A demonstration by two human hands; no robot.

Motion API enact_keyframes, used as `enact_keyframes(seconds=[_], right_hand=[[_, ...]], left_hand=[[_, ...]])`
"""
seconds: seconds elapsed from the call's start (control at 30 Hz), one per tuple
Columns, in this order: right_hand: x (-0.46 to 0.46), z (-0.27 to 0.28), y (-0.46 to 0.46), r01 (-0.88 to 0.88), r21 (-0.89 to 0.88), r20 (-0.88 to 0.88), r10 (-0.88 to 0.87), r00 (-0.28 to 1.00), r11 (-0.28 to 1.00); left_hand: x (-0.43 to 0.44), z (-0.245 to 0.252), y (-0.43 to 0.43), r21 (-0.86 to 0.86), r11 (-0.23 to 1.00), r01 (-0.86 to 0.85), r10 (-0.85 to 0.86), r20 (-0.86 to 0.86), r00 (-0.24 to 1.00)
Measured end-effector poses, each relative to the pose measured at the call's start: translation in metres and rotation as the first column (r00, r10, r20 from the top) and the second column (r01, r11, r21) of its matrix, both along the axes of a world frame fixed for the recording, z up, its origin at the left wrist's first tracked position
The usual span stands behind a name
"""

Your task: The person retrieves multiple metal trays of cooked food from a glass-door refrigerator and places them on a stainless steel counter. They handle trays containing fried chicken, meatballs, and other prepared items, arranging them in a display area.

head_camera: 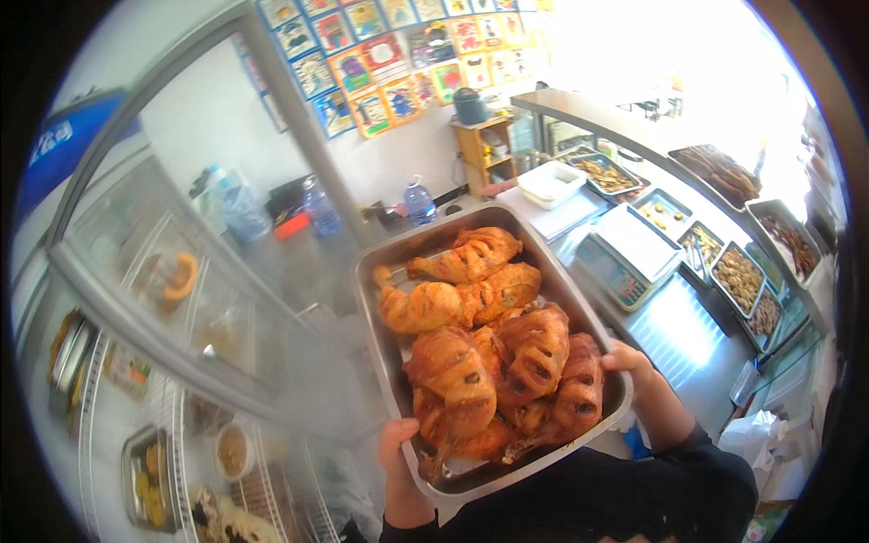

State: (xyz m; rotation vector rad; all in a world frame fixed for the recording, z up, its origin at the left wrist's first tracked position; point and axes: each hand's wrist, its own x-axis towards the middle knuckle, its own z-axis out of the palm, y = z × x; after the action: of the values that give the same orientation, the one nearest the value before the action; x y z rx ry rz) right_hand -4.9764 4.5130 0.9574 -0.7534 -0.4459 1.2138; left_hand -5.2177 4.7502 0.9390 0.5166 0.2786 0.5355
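A deep stainless steel tray point(380, 360) piled with browned, slashed chicken legs point(455, 366) is held in front of my chest. My left hand point(400, 468) grips its near left side, the thumb over the rim. On the right side, my right hand point(631, 370) holds the rim, thumb on top and touching close to a chicken leg. The fingers beneath the tray are hidden.
An open glass-door fridge point(251, 380) with wire shelves and food containers stands at left. On the right are a weighing scale point(628, 254), a white plastic tub point(551, 183) and several food trays point(738, 278) along a counter. Water bottles point(419, 202) stand behind.
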Motion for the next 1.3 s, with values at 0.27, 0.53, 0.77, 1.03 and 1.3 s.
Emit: enact_keyframes(seconds=[0.27,0.53,0.77,1.03,1.3], right_hand=[[-0.063,0.014,0.009,0.262,0.01,0.08,-0.262,0.962,0.965],[-0.099,0.032,0.015,0.401,0.09,0.102,-0.409,0.907,0.912],[-0.128,0.007,0.036,0.561,0.114,0.056,-0.569,0.82,0.82],[-0.067,-0.05,0.084,0.603,0.462,0.15,-0.727,0.67,0.651],[0.072,-0.081,0.191,0.608,0.387,0.154,-0.699,0.699,0.693]], left_hand=[[0.022,-0.007,0.052,0.022,0.977,0.211,-0.212,0.061,0.975],[-0.004,0.012,0.039,-0.044,0.992,0.12,-0.109,0.199,0.974],[-0.093,-0.071,0.046,0.038,0.983,0.178,-0.175,-0.071,0.982],[-0.134,-0.218,0.044,0.053,0.958,0.282,-0.25,-0.325,0.912],[-0.146,-0.333,0.077,-0.025,0.999,0.048,-0.054,-0.373,0.926]])
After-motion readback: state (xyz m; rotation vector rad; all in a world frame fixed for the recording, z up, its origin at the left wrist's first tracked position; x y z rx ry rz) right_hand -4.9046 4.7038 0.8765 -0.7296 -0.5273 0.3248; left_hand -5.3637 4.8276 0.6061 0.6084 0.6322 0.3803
